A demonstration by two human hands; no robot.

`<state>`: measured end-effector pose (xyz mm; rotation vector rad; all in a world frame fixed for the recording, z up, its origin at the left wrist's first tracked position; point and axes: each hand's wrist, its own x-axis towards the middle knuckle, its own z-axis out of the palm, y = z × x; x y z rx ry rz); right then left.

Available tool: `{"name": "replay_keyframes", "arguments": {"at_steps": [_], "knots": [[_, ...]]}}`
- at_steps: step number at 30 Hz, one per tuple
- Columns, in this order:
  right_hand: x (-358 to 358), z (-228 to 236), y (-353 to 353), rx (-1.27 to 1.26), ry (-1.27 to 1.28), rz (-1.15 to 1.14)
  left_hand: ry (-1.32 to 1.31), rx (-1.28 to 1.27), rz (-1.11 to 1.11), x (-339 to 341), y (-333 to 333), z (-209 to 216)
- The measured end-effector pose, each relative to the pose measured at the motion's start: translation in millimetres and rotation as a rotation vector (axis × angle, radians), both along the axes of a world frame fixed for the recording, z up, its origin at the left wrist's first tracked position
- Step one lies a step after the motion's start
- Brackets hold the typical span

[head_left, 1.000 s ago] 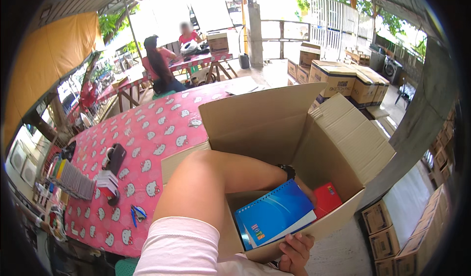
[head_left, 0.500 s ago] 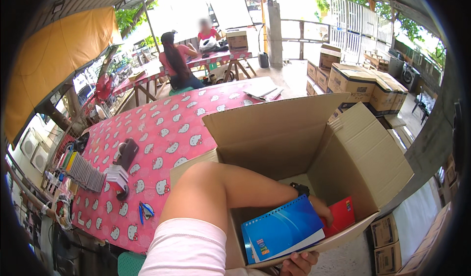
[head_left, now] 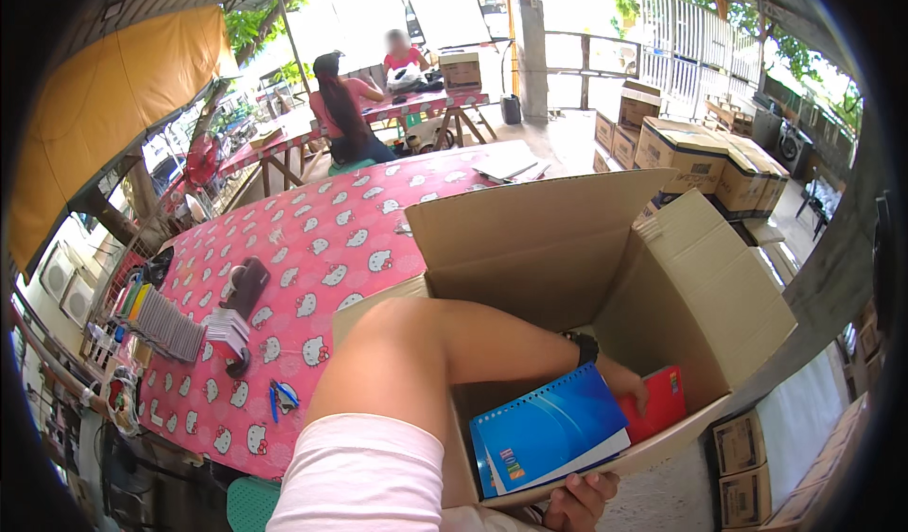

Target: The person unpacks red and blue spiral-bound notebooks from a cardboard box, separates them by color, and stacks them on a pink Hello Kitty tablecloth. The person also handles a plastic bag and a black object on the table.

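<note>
My left hand (head_left: 626, 387), with a dark band at the wrist, reaches across into an open cardboard box (head_left: 530, 239). Its fingers close at the edge of a red notebook (head_left: 659, 407) that stands against the box's near right wall; some fingertips are hidden. Beside that hand, on its left, a blue notebook (head_left: 549, 423) with punched holes along its top edge leans in the box, with white pages showing beneath. At the box's near lower rim my right hand (head_left: 579, 502) grips the cardboard from outside, fingers curled.
The pink patterned table (head_left: 322, 229) holds blue-handled pliers (head_left: 282, 398), a dark tape dispenser (head_left: 248, 291) and stacked notebooks (head_left: 165, 329) at left. Several closed cartons (head_left: 700, 154) stand back right. Two people sit at a farther table (head_left: 416, 104). A green stool (head_left: 251, 505) is near my left side.
My left hand has shifted slightly up along the red notebook, its fingers showing more. The red notebook sits a little higher. My right hand stays at the box rim.
</note>
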<state>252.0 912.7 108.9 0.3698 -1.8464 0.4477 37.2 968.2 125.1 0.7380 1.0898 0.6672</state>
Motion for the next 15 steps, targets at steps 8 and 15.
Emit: {"name": "replay_keyframes", "arguments": {"at_steps": [8,15], "knots": [[10.0,17.8,-5.0,-0.153,-0.136,0.001,0.137,0.329,0.339,-33.7,-59.9,160.0],[18.7,35.2,-16.3,-0.305,-0.219,-0.057,0.119,0.813,0.991,2.2,-234.0,242.3]]}}
